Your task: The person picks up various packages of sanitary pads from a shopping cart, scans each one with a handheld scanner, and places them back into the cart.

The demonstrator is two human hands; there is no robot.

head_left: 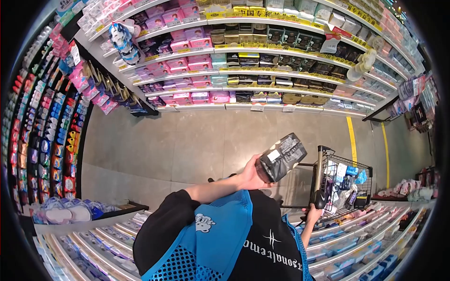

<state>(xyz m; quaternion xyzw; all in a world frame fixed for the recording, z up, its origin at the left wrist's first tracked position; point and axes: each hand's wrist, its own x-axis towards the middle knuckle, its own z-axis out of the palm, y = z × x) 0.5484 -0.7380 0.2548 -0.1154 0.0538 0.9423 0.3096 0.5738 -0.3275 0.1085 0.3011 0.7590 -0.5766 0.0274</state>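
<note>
A black package [282, 158] with a small white label and pale dots rests in my left hand [254, 175], whose fingers are wrapped round its lower left side. It is held up over the grey floor. My right hand [313, 213] is closed near the lower end of the shopping cart's handle [320, 180], by a dark rounded part. Exactly what its fingers grip there is too small to make out. Bags and boxes in white, blue and black lie in the wire cart [370, 180].
Ahead, long shelves [220, 49] carry pink, purple, black and gold packages. A rack of bottles [42, 117] stands at the left. More shelves [375, 234] run close behind and below me. Yellow lines [351, 140] mark the floor beyond the cart.
</note>
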